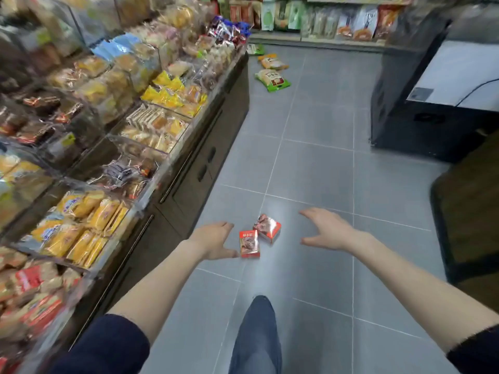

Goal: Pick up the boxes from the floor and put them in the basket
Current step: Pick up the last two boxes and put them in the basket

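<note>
in the head view, we recorded two red boxes, the nearer box (249,243) and the farther box (267,228), lying side by side on the grey tiled floor (310,163). our left hand (213,240) and right hand (328,229) flanked them, fingers released and grasping nothing, with the left thumb just beside the nearer box.

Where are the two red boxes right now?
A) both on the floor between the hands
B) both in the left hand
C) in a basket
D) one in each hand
A: the nearer box and the farther box lie on the floor, between the open left hand and right hand, neither gripped.
</note>
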